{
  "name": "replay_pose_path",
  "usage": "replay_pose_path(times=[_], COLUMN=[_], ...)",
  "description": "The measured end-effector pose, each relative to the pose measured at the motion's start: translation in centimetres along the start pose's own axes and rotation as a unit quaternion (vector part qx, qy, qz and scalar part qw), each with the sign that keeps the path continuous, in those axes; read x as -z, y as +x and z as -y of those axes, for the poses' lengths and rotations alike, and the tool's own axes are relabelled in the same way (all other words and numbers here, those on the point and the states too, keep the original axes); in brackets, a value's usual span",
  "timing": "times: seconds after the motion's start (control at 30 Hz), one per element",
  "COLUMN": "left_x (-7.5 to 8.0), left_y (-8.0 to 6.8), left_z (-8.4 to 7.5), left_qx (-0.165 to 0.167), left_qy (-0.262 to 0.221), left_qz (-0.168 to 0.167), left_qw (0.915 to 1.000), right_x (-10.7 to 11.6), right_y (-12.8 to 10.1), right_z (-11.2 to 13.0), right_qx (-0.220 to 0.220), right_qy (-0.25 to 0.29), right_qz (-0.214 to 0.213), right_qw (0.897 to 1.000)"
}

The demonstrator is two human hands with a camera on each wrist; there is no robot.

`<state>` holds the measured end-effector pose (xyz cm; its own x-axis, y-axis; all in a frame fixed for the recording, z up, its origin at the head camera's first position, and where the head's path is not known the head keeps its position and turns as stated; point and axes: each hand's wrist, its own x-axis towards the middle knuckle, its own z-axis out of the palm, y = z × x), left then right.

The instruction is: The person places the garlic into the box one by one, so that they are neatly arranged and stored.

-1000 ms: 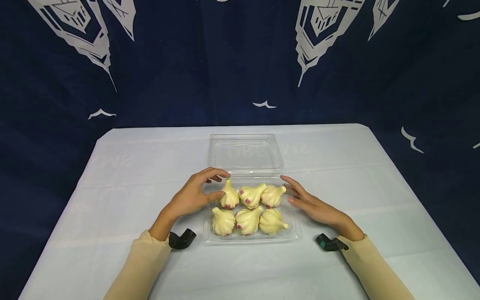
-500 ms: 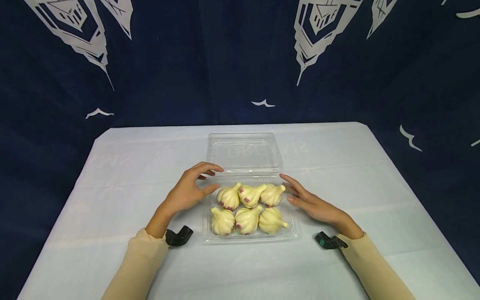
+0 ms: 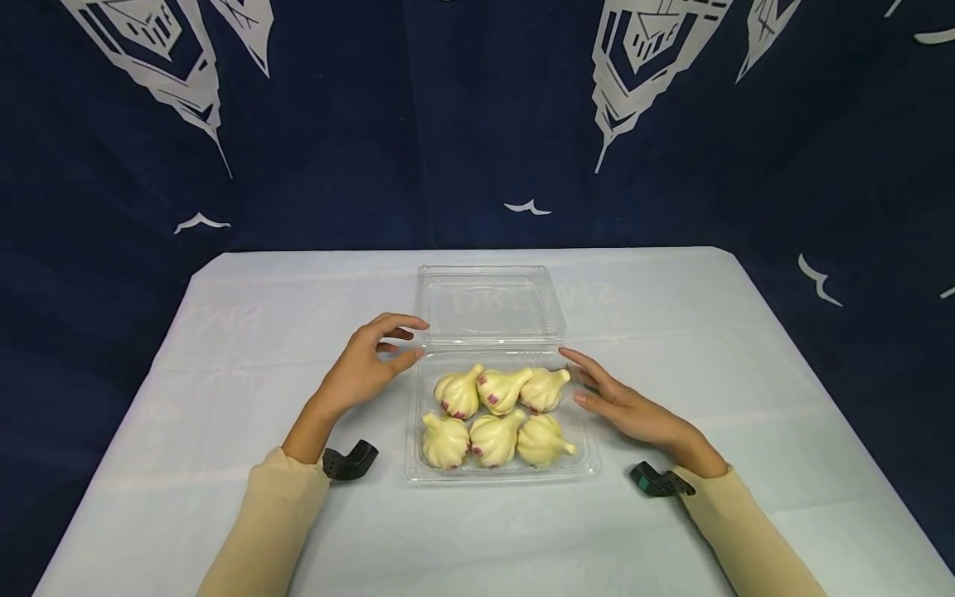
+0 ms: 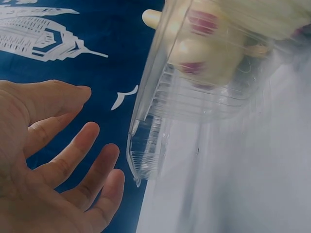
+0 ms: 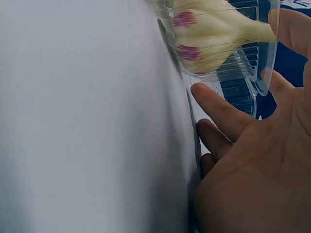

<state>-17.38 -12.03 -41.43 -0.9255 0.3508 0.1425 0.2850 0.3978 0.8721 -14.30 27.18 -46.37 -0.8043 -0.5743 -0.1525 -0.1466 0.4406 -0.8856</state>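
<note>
A clear plastic clamshell box (image 3: 501, 478) lies with its lid (image 3: 488, 303) folded back flat behind it. Two rows of pale garlic bulbs (image 3: 494, 439) with purple marks sit in its base. My left hand (image 3: 363, 362) is just off the box's left side near the hinge, thumb and fingers apart with nothing between them. The left wrist view shows a gap between that hand (image 4: 63, 160) and the box wall (image 4: 150, 141). At the right rim is my right hand (image 3: 634, 410), fingers loosely extended. In the right wrist view its thumb side meets the rim; firm contact is hard to tell.
A white cloth covers the table (image 3: 246, 373), and a dark blue curtain (image 3: 477, 124) with white prints hangs behind it. Each wrist wears a black device, one on the left (image 3: 351, 461) and one on the right (image 3: 658, 481).
My left hand has drawn back leftward and away from the back-left garlic bulb, which now leans with its stem to the right. The right hand has stayed by the box rim.
</note>
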Motion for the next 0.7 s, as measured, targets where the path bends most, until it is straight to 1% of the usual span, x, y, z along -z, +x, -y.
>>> replay_pose_path(times=[0.13,0.2,0.27,0.37,0.43,0.6,0.7], left_x=[0.1,0.4,0.5,0.7,0.7,0.7,0.9], left_y=[0.2,0.2,0.4,0.8,1.2,1.7,2.0], left_z=[0.1,-0.7,-0.6,-0.2,0.9,1.3,1.5], left_qx=[-0.001,0.008,0.015,0.03,0.033,0.052,0.07], left_qy=[-0.001,0.001,0.0,-0.005,-0.011,-0.025,-0.031], left_qz=[0.0,0.0,0.001,0.0,-0.005,-0.015,-0.019], left_qw=[1.0,1.0,0.9999,0.9995,0.9994,0.9982,0.9969], right_x=[0.2,0.3,0.4,0.6,0.7,1.0,1.2], right_y=[0.2,0.4,0.5,0.8,1.0,1.6,2.2], right_z=[-0.1,-0.1,-0.2,-0.1,0.1,0.2,0.3], right_qx=[0.025,0.027,0.027,0.026,0.028,0.031,0.033], right_qy=[-0.008,-0.004,0.004,0.015,0.015,0.011,0.014], right_qz=[-0.005,-0.005,-0.002,-0.001,-0.006,-0.019,-0.026], right_qw=[1.0,1.0,1.0,1.0,0.999,0.999,0.999])
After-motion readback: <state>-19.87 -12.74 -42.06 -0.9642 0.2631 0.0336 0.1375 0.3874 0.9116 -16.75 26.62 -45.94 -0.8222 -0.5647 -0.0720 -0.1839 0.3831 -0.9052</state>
